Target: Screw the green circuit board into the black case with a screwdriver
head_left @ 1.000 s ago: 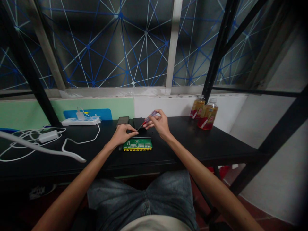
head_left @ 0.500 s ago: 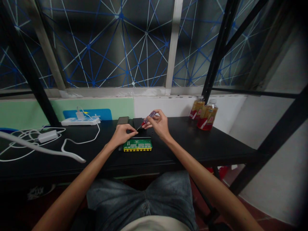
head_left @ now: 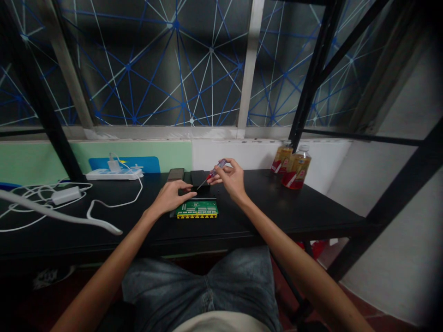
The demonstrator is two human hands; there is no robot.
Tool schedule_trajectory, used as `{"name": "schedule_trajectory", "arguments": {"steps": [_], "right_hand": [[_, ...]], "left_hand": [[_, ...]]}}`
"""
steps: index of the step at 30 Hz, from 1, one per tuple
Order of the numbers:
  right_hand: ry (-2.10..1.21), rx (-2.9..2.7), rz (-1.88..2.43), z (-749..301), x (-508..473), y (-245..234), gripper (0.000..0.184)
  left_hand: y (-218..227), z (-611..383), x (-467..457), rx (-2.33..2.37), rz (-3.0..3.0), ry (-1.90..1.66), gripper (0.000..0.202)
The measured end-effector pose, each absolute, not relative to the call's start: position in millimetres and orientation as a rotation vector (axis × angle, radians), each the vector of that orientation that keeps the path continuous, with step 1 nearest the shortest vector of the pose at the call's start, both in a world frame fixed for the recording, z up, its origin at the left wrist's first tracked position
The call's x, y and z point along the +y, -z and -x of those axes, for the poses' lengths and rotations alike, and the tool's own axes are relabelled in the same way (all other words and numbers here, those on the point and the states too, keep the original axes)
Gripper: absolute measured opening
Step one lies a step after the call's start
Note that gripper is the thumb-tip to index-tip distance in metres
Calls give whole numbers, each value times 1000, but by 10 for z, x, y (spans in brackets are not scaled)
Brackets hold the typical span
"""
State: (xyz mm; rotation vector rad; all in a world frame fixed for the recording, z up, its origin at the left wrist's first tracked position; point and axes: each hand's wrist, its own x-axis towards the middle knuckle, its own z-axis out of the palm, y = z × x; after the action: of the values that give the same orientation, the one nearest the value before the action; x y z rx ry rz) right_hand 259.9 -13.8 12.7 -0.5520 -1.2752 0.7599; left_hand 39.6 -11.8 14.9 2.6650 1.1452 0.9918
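Observation:
In my right hand [head_left: 232, 179] is a screwdriver [head_left: 217, 169] with a clear purplish and red handle. Its thin shaft slants down to the left, toward the space by my left fingers. My left hand [head_left: 174, 197] hovers over the left back of a green circuit board [head_left: 198, 206], thumb and forefinger apart and nothing visible between them. A row of yellow ports [head_left: 197, 216] lines the board's near edge. The board lies on the black table, with a dark casing edge along its back. Just behind the hands is a black flat piece [head_left: 198, 178], partly hidden.
Two drink bottles [head_left: 296, 168] stand at the back right. A white power strip [head_left: 115, 174] with a plugged-in charger lies at the back left, and white cables with an adapter [head_left: 65, 196] spread over the left side. A dark phone-like slab [head_left: 176, 174] rests by the wall.
My left thumb and forefinger have parted from the screwdriver's tip. The screwdriver remains in my right hand, at nearly the same spot.

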Motion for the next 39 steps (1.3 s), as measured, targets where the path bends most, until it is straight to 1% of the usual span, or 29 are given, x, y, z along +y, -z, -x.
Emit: {"name": "schedule_trajectory", "arguments": {"steps": [6,9,12,15,19,39], "right_hand": [[-617,-1291,654,-2633,-165,-126,51],[-461,-1332,690,-2639,-191,-107,52],[-261,-1405,755,-2658,-219,-67,49],[-101,-1491,822,-2681,-238,-19,48],[19,-1541,849,-2693,-234,27,47],[26,-1614,843,-2677,-216,70,46]], "left_hand": [[12,-96,-501,1205,-2699,-957,43],[114,-7,-667,1228,-2717,-847,52],[176,9,-715,1227,-2761,-710,60],[202,-5,-693,1239,-2806,-664,57],[210,-7,-672,1252,-2831,-656,54],[243,8,-650,1206,-2820,-703,42]]}}
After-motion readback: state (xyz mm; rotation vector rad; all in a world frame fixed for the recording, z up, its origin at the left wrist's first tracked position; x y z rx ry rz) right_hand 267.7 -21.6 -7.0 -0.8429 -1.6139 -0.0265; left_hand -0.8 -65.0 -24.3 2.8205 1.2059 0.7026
